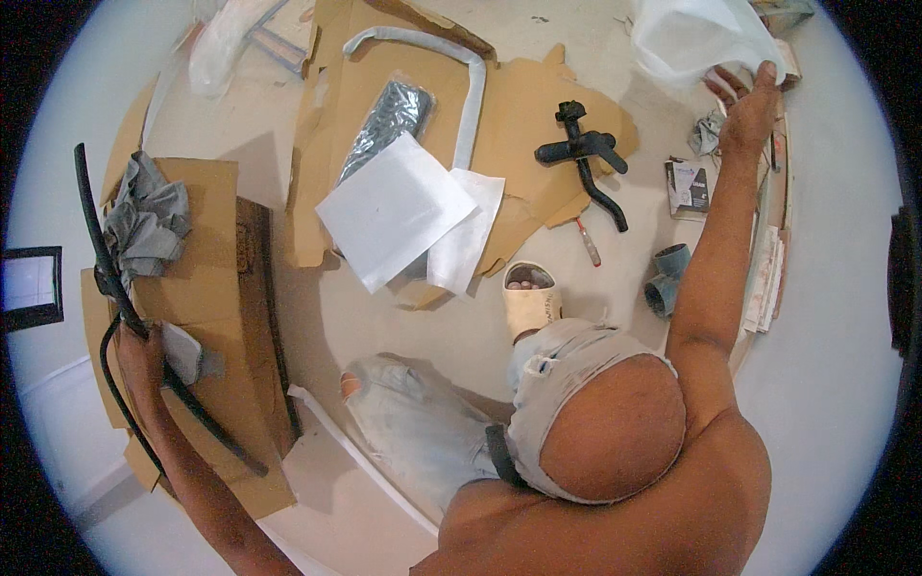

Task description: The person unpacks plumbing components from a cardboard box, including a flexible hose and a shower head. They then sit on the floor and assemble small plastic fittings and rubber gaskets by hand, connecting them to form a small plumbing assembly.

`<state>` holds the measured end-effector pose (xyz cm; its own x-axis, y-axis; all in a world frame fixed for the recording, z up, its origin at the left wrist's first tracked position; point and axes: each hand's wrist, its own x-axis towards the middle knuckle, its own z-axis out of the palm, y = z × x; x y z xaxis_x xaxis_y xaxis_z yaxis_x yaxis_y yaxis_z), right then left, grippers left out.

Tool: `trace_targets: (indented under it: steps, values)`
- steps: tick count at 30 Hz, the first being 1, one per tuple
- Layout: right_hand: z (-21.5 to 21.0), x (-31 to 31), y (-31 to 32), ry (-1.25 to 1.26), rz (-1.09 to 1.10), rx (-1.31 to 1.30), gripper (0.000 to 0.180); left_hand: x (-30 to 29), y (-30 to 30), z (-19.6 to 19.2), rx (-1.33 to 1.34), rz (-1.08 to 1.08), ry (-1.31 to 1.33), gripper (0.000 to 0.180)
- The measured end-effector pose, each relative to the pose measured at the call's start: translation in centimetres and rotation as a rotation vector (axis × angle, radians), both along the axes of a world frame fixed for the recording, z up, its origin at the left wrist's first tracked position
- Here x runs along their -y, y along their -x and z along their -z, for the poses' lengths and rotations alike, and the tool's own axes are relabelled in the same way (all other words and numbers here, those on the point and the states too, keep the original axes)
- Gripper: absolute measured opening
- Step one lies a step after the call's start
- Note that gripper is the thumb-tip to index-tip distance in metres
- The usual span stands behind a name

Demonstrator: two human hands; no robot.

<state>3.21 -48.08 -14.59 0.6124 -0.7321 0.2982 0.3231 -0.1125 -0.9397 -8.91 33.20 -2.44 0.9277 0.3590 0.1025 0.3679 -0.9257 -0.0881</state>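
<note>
A dark-framed panel (32, 288) hangs on the wall at the far left. Beside it, the left hand (141, 355) is closed around a long black pipe (94, 202) that slants over a cardboard box (206, 278); a thinner black hose (117, 389) curves down past the wrist. A pale pad (182, 352) shows right next to the fingers, and crumpled grey cloth (149, 216) lies on the box near the pipe's upper part.

Further right, a flattened cardboard sheet (317, 192) on the floor carries a bent pipe in a pale grey sleeve (471, 106), a dark item in clear plastic wrap (394, 120) and overlapping white sheets (397, 211). Then come a slippered foot (531, 300), a black mixer tap (581, 147) on the cardboard and, just below it, a red-handled screwdriver (589, 245). Grey-blue pipe fittings (663, 280) sit below a small black-and-white box (690, 187).

The right hand (749, 108) reaches to the upper right, its fingers bent and parted at the edge of white translucent sheeting (706, 43); whether they pinch it, I cannot tell.
</note>
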Motion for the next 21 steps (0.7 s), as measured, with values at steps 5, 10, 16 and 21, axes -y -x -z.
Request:
trace_targets:
  steps: [5,10,16,21]
  values:
    - [6.6,-3.3,-0.6,0.454,-0.323,-0.74,0.055,-0.5,-0.1,0.2,0.056,-0.028,-0.102,0.05]
    - [13.1,-8.3,0.6,1.015,-0.215,-0.882,0.053,-1.3,-0.1,0.5,0.062,-0.031,-0.118,0.049]
    - [15.9,-8.1,-1.3,0.889,-0.356,-0.983,0.053,-1.9,-0.4,0.8,0.085,-0.035,-0.156,0.047]
    - [17.1,-7.4,-1.6,0.897,-0.384,-1.051,0.052,-1.8,-0.3,1.0,0.079,-0.017,-0.136,0.048]
